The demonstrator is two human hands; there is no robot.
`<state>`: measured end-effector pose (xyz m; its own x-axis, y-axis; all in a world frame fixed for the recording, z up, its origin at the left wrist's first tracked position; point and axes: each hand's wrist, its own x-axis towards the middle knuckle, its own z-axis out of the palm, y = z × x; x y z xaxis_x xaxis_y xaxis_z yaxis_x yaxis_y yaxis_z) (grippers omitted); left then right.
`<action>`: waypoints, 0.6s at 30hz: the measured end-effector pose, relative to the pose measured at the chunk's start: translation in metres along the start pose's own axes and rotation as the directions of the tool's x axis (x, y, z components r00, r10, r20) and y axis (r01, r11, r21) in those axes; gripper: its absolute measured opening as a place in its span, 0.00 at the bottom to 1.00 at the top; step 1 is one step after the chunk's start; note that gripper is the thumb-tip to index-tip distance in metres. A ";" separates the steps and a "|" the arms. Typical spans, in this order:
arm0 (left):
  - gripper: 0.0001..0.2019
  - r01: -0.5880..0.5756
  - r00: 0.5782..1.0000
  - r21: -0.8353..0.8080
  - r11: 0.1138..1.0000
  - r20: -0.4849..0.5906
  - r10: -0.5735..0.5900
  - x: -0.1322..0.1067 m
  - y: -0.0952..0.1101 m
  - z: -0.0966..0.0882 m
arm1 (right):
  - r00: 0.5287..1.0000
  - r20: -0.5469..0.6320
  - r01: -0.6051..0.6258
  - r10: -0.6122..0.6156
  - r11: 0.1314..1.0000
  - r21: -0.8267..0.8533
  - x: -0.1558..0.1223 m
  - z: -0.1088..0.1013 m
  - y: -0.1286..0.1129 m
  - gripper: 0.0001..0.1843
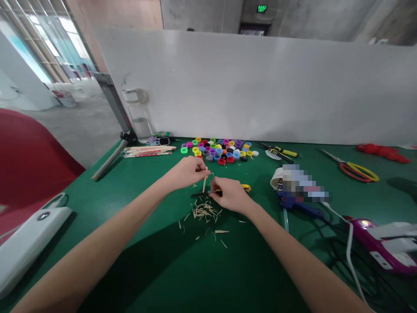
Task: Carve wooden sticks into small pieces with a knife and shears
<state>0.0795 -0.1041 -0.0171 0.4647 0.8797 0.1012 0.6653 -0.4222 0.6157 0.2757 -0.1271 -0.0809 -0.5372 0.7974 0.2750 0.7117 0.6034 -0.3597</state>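
My left hand point(189, 171) is closed in a pinch on the top of a thin wooden stick point(205, 183), which stands nearly upright over the green table point(156, 265). My right hand point(230, 193) is wrapped round a yellow-handled utility knife point(245, 188). Its dark blade point(200, 194) points left and lies against the foot of the stick. Several pale wood shavings point(205, 213) lie scattered on the table just below both hands.
Behind the hands lies a heap of coloured plastic rings point(216, 150), with a bundle of wooden sticks point(148, 151) and a hammer point(112, 156) to the left. On the right are scissors point(355, 169), a blue glue gun point(302, 206) and cables. A white power bank point(28, 243) lies at the left edge.
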 end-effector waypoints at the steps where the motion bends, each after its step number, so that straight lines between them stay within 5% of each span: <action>1: 0.13 0.010 1.000 -0.006 1.000 0.002 -0.010 0.000 -0.001 0.000 | 1.000 -0.025 -0.006 0.006 1.000 0.014 -0.001 -0.001 -0.001 0.05; 8: 0.12 -0.004 1.000 -0.003 1.000 0.011 0.004 0.002 -0.002 0.000 | 0.990 -0.116 -0.069 0.080 0.993 0.096 -0.001 -0.006 0.000 0.05; 18: 0.11 -0.017 0.999 -0.019 1.000 0.047 0.018 0.002 0.001 -0.001 | 1.000 0.022 -0.015 0.016 0.999 -0.034 0.005 0.000 0.006 0.07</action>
<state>0.0803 -0.1030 -0.0155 0.5036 0.8607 0.0750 0.6462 -0.4329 0.6286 0.2775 -0.1193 -0.0815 -0.5360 0.8066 0.2492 0.7345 0.5910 -0.3335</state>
